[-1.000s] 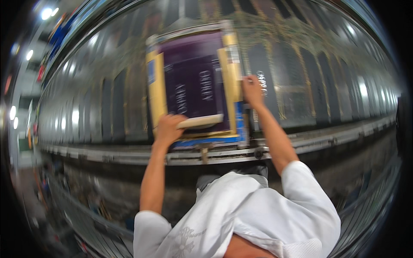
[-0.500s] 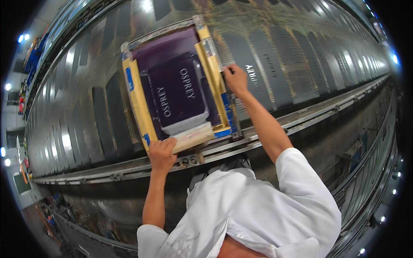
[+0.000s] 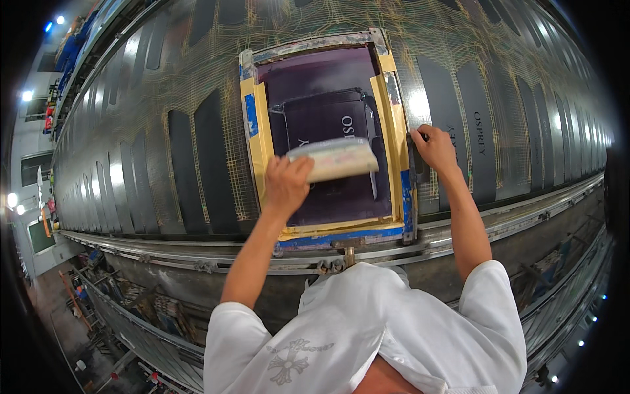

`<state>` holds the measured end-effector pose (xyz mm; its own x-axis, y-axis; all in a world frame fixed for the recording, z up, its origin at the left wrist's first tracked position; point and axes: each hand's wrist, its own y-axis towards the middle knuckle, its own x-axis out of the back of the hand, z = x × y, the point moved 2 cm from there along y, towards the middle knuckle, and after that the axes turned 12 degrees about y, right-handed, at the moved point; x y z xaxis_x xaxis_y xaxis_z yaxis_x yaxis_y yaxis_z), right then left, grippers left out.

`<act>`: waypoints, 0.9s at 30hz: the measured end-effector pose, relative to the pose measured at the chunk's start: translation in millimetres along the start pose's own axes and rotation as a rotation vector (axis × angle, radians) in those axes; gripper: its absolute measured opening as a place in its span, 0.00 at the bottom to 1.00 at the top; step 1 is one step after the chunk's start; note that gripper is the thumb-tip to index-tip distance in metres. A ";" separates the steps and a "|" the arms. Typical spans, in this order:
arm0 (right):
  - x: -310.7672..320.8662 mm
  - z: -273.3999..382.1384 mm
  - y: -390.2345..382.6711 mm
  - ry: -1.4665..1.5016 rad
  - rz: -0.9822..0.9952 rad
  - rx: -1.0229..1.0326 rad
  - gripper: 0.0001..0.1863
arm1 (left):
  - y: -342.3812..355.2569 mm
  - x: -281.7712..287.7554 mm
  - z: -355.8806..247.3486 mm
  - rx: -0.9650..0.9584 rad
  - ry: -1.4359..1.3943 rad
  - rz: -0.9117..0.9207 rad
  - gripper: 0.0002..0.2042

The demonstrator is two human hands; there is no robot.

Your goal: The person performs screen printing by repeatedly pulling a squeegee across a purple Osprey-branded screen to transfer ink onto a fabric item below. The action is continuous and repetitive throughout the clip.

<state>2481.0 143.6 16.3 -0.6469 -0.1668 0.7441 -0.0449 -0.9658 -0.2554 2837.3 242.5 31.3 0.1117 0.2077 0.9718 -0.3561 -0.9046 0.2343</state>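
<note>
A screen-printing frame (image 3: 401, 190), edged with tan and blue tape, lies on the long dark table. Its dark purple screen (image 3: 328, 200) carries a bag-like outline with pale lettering, partly covered by the squeegee. My left hand (image 3: 287, 187) is closed around the left end of this squeegee (image 3: 342, 161), a pale, wide block lying across the middle of the screen. To the right of the frame, my right hand (image 3: 433, 146) is closed on a black handle (image 3: 420, 157) at the frame's side. The handle is mostly covered by my fingers.
Dark fabric panels (image 3: 213, 164) lie in rows along the table on both sides, with yellowish thread-like lines between them. Several panels at the right bear lettering. A metal rail (image 3: 453, 231) runs along the near table edge. Racks and clutter (image 3: 154, 305) stand behind me on the left.
My left hand has brought the squeegee from the screen's near edge up to its middle, away from me. The frame now sits further right and straighter in view. My right hand stays beside it.
</note>
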 end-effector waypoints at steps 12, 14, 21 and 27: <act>8.3 141.9 53.7 0.121 0.444 0.624 0.25 | 120.4 16.1 62.3 0.049 -0.254 0.166 0.11; -13.0 156.9 79.6 -0.037 0.493 0.594 0.24 | 140.5 -2.5 81.5 0.094 -0.235 0.297 0.11; -51.2 163.8 125.0 -0.184 0.435 0.650 0.16 | 166.1 -20.4 104.7 0.113 -0.152 0.461 0.21; -53.6 138.5 31.7 -0.216 0.494 0.412 0.15 | 86.0 -3.9 50.6 0.043 -0.119 0.350 0.16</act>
<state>2619.6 94.4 53.7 -0.3479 -0.6027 0.7181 0.5386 -0.7554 -0.3731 2853.2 145.0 46.2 0.0980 -0.1596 0.9823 -0.3527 -0.9285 -0.1156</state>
